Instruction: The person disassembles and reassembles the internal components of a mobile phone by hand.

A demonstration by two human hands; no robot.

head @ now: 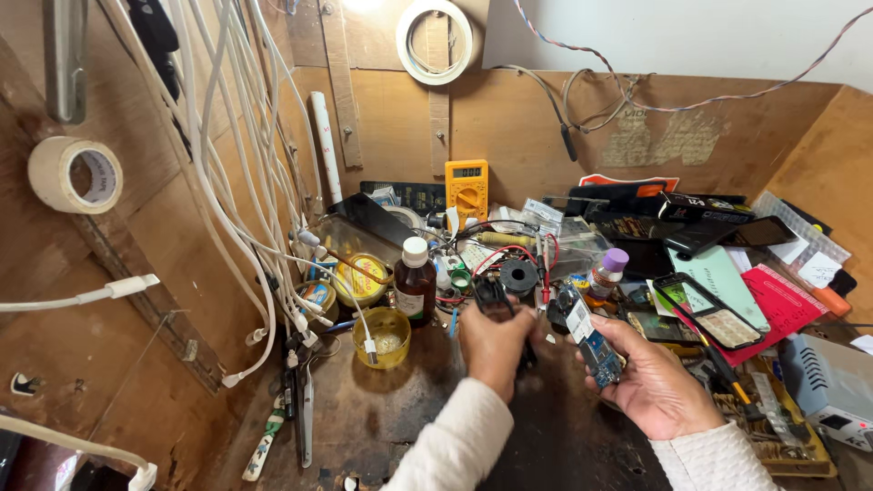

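**Two hands at work over a crowded repair desk**

The right hand (pixel 657 386) lies palm up, its grip closed around a blue circuit board (pixel 596 347) with a white label near its top end; the board rests across the fingers, thumb pressed along its edge. The left hand (pixel 494 345) sits just beside it, its grip clamped on a small black tool (pixel 492 298) whose upper part pokes out above the knuckles. Both sleeves are white and knitted.

Just beyond the left hand stand a brown glass bottle (pixel 415 284) with a white cap and a yellow dish (pixel 382 336). A black ring-shaped part (pixel 518 275) lies behind the tool, with red wires near it. A small bottle with a purple cap (pixel 607 273) stands past the board. Farther back a yellow multimeter (pixel 466 186) leans against the wooden wall. White cables (pixel 245 182) hang down the left side, near a roll of tape (pixel 75 175). To the right lie several phones and a red phone case (pixel 782 305) on the desk (pixel 382 418).
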